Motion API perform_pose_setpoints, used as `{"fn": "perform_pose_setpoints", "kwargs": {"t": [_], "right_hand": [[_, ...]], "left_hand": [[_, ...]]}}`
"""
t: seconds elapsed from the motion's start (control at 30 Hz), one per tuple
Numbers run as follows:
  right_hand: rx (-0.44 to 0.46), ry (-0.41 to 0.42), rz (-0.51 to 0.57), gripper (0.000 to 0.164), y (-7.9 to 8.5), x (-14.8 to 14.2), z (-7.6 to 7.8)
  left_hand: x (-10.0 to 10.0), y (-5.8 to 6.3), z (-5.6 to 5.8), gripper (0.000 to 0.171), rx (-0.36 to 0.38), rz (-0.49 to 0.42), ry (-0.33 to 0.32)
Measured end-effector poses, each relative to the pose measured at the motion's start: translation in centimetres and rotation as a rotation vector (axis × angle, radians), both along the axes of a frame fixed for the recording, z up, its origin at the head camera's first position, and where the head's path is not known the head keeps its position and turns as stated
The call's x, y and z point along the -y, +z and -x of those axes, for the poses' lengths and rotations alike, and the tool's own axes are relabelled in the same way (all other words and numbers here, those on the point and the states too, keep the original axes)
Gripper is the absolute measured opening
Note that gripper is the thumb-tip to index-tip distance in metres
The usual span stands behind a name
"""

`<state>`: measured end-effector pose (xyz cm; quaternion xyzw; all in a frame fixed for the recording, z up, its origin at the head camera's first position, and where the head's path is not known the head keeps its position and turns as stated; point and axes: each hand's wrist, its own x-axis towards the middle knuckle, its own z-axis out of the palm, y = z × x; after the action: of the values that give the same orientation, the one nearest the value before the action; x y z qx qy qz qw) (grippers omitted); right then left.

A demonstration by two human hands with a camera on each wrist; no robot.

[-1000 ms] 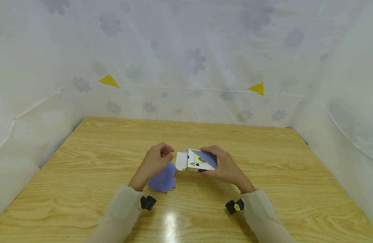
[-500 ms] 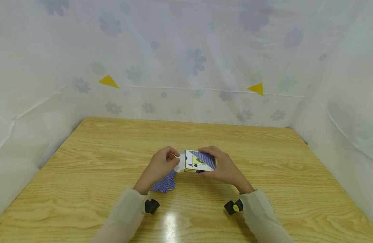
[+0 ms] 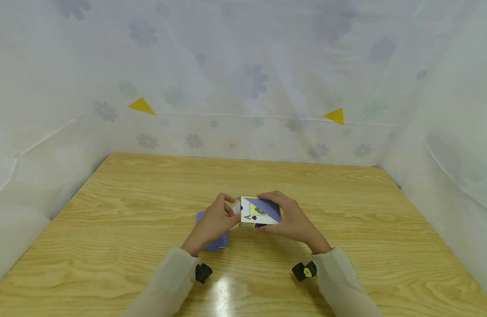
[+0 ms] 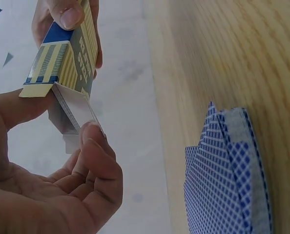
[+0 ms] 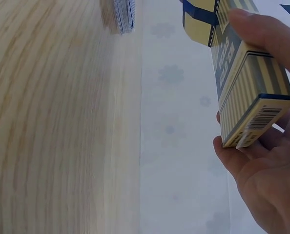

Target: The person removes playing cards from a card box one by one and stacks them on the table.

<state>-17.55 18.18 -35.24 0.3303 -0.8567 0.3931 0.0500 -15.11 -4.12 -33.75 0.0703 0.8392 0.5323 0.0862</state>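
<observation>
my right hand: thumb and fingers of my right hand point(image 3: 292, 218) are clamped across the box point(image 3: 263, 210), on opposite edges near the shut end.
my left hand: thumb and bent fingers of my left hand point(image 3: 215, 220) touch the flaps point(image 4: 76, 101) at the box's mouth; whether they pinch or only press, i cannot tell.
the box: held above the table between my two hands, its mouth to my left, its ace side up.
its feel: thin printed card, i judge, light and stiff along the edges, a bit slick; too hard a squeeze could buckle it.
its flaps: softer, i think, and easy to crease; a fingertip's touch suits them.
best hold: the narrow sides, as my right hand has it, leaving the mouth free.
ace side: an "a" with a black spade beside a yellow panel.
narrow side: pale capitals point(image 4: 83, 56) on a dark band, seen askew; "texas" seems to be one word, the rest is unsure.
shut end: a barcode point(image 5: 264, 118) with print too small to read.
cards: a loose pile of blue-checked cards point(image 3: 217, 242) lies on the table point(image 3: 306, 185), partly behind my left hand and wrist.
</observation>
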Motion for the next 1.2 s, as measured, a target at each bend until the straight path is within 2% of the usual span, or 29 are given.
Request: {"fn": "perform_pose_setpoints", "kwargs": {"t": [0.2,0.4,0.67,0.9,1.2], "right_hand": [[-0.005,0.011,-0.008,0.069,-0.04,0.08,0.02],[0.000,-0.015,-0.009,0.071,0.26,-0.10,-0.06],[-0.002,-0.031,-0.019,0.071,0.34,-0.34,0.12],[0.002,-0.064,-0.027,0.071,0.55,-0.65,0.12],[0.012,-0.079,-0.023,0.072,0.71,-0.88,0.14]], "left_hand": [[0.12,-0.22,0.17,0.041,0.017,-0.003,-0.002],[0.30,-0.11,0.21,0.037,0.029,-0.022,-0.014],[0.40,0.10,0.23,0.033,0.023,-0.054,0.024],[0.71,0.32,0.19,0.033,-0.002,-0.044,0.067],[0.46,0.49,0.04,0.037,0.009,-0.075,0.039]]}}
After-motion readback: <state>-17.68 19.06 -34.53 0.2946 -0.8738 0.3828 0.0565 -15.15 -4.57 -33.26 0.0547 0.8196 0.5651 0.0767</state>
